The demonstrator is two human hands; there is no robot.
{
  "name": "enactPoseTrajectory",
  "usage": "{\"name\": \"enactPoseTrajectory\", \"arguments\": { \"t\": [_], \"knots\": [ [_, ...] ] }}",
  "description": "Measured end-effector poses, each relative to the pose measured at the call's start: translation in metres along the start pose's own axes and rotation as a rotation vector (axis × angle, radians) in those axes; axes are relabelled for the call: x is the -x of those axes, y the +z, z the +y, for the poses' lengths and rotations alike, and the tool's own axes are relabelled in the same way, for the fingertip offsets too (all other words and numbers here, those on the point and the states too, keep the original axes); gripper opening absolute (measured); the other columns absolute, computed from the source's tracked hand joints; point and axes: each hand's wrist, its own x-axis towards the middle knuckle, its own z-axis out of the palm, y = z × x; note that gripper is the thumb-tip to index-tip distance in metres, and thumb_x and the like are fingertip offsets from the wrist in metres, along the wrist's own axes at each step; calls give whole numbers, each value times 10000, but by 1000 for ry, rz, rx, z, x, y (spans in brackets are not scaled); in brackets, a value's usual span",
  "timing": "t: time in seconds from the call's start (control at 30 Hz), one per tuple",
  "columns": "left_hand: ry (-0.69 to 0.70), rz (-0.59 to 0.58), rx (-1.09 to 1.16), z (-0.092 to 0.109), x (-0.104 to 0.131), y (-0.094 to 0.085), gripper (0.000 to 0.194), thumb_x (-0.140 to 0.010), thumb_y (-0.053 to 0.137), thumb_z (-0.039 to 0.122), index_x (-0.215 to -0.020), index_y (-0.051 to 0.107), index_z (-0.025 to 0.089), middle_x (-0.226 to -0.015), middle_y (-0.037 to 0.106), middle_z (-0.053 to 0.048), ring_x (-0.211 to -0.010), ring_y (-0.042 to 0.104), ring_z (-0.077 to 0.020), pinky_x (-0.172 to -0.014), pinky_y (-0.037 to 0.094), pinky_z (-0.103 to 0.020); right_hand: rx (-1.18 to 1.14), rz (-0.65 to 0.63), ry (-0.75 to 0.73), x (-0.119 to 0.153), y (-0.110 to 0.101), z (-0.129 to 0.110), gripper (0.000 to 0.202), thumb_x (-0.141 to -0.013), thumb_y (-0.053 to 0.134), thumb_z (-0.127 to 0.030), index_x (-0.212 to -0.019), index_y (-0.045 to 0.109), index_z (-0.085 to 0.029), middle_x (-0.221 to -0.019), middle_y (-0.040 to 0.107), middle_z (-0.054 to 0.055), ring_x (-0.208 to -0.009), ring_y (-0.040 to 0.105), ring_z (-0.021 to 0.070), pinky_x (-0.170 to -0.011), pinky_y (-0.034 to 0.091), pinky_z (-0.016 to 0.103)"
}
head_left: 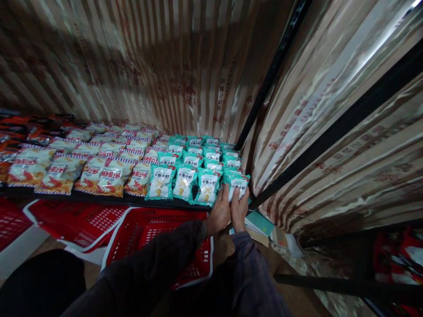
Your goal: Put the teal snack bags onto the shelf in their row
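Teal snack packet (238, 181), front right of shelf (99, 197): we clasp it with left hand (219, 214) and right hand (239, 211), both grips grasping. Red baskets (148, 229) lie below.

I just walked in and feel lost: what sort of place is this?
Probably a small shop or stockroom. Rows of teal snack packets and red-striped snack packets fill a shelf, red shopping baskets lie below, and both hands hold a teal packet.

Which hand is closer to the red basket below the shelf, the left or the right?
Left. The left hand is directly above the red basket, near its top rim. The right hand is farther right, gripping the teal snack packet.
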Motion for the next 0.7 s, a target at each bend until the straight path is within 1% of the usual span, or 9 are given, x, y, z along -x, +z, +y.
{"name": "enactPoseTrajectory", "arguments": {
  "t": [0.13,0.3,0.4,0.53,0.6,0.7],
  "knots": [
    [-30,-5,1,-1,-3,0,681,-888,406,130,-1530,179,155,-1600,230,-138,-1485,202,-262,-1226,195,-483,8,-3,5,-2,1,0,757,-879,383,-641,-1425,399,-117,-1333,579,214,-1178,586,306,-980,430,442],
    [-25,14,6,-3,-6,2,671,-894,396,135,-1528,176,140,-1600,228,-143,-1486,198,-257,-1226,201,-470,38,-2,-15,-5,3,2,771,-884,379,-634,-1446,368,-107,-1364,552,223,-1204,572,317,-987,426,447],
    [-33,17,4,-3,-7,4,649,-910,391,161,-1525,186,137,-1601,223,-145,-1487,193,-259,-1226,201,-471,52,8,-19,-8,5,7,773,-888,371,-632,-1445,366,-96,-1342,565,232,-1187,581,322,-974,430,451],
    [-55,14,-41,-2,-10,6,645,-934,409,235,-1519,179,95,-1594,217,-186,-1485,190,-285,-1220,214,-489,79,34,-56,-12,8,14,766,-892,368,-631,-1432,380,-88,-1311,587,232,-1153,599,318,-951,444,446],
    [-47,17,-56,-1,-11,7,642,-944,402,254,-1520,166,96,-1589,229,-192,-1483,200,-284,-1215,228,-497,108,44,-75,-13,10,17,765,-896,358,-630,-1428,379,-81,-1294,598,234,-1133,610,315,-934,456,443],
    [-13,31,-66,-1,-12,7,633,-956,380,254,-1527,143,120,-1589,242,-174,-1484,197,-270,-1211,248,-494,138,44,-95,-16,11,19,762,-899,345,-626,-1420,383,-72,-1292,596,243,-1140,610,320,-930,465,451]
  ]
}}
